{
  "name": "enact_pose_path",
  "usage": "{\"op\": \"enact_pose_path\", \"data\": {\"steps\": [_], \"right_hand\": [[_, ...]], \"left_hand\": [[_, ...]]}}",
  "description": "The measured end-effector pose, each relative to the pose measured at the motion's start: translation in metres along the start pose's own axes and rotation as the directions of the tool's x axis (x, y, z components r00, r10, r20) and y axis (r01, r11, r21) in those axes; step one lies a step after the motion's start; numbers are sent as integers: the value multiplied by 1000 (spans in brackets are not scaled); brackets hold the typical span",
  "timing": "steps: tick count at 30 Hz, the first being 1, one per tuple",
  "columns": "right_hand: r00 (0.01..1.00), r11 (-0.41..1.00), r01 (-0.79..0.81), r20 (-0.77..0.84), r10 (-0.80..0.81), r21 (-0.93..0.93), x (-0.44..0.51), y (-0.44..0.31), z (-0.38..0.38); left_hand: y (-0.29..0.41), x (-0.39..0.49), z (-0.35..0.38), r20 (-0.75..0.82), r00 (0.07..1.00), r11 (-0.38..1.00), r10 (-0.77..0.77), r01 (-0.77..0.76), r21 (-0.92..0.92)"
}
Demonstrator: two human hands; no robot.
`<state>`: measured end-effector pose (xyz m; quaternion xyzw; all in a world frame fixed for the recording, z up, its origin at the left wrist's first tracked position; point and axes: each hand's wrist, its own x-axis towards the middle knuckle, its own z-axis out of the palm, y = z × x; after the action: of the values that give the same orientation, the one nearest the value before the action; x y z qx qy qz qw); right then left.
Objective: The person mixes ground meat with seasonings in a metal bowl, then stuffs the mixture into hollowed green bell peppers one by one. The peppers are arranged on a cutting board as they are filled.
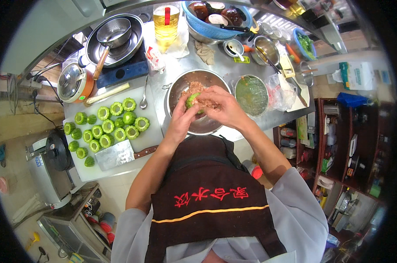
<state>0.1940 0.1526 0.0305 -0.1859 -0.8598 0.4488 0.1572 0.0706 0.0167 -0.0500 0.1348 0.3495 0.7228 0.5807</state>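
Above a steel mixing bowl (211,129), my left hand (182,115) grips a piece of green ridged gourd (192,99). Minced meat (196,88) lies in the bowl and also sticks to the fingers. My right hand (226,107) holds some of the mince against the top of the gourd. Several hollowed gourd pieces (108,126) stand on a white cutting board (152,131) to the left, with a few rounded end pieces (73,145) among them. A cleaver (116,154) lies flat at the board's near edge, its wooden handle beside my left forearm.
Right of the bowl are a container of greenish liquid (251,95) and a plastic bag (282,93). Behind stand an oil jug (166,28), a blue basket (205,28) and a small steel pot (265,49). A spoon (143,102) and a leek-like stalk (108,93) lie left, near an orange cooker (75,82).
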Motion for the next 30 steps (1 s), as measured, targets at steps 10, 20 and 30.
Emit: {"op": "enact_pose_path", "data": {"steps": [10, 20, 30], "right_hand": [[967, 981, 56, -234, -99, -186, -7, 7, 29], [980, 984, 117, -146, -137, -137, -12, 8, 19], [979, 997, 45, -196, -56, -63, -12, 19, 23]], "left_hand": [[10, 5, -1, -15, 999, 994, 28, -26, 107], [-6, 7, 1, -125, 992, 1000, -23, 25, 11], [1, 5, -2, -101, 994, 1000, -31, 31, -2]]}}
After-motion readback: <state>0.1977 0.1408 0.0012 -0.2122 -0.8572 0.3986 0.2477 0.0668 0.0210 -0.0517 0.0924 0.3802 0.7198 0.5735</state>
